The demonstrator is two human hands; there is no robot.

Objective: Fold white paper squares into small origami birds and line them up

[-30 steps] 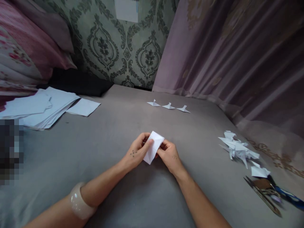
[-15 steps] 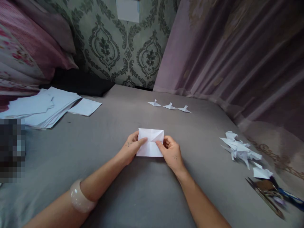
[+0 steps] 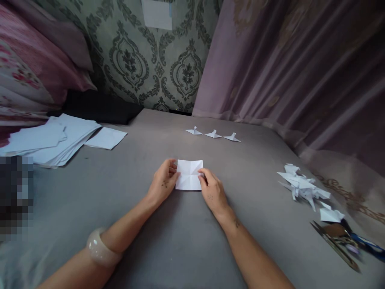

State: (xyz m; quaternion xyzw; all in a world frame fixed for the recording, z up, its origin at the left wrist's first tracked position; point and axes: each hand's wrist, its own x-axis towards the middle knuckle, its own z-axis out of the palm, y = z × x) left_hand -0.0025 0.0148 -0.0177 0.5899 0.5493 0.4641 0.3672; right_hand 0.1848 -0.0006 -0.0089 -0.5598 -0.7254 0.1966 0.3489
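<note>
A small square sheet of paper (image 3: 189,176), white and marked with crossing fold creases, is between my hands over the grey cloth surface (image 3: 168,249). My left hand (image 3: 164,180) grips its left edge, thumb in front and fingers curled behind. At the right edge, my right hand (image 3: 212,188) pinches the sheet between thumb and fingers. Beyond the sheet, three folded paper birds (image 3: 213,134) stand in a row.
Stacked white paper (image 3: 69,138) lies at the left, with a smaller square pile (image 3: 106,137) beside it. Folded paper pieces (image 3: 303,186) are heaped at the right. Nearer are scissors (image 3: 337,249) and a blue-handled tool (image 3: 368,245). A curtain (image 3: 255,68) borders the right side.
The sheet has been lowered slightly and lies flatter. My left thumb has shifted from the sheet's middle to its left edge; my right hand has moved to the right edge.
</note>
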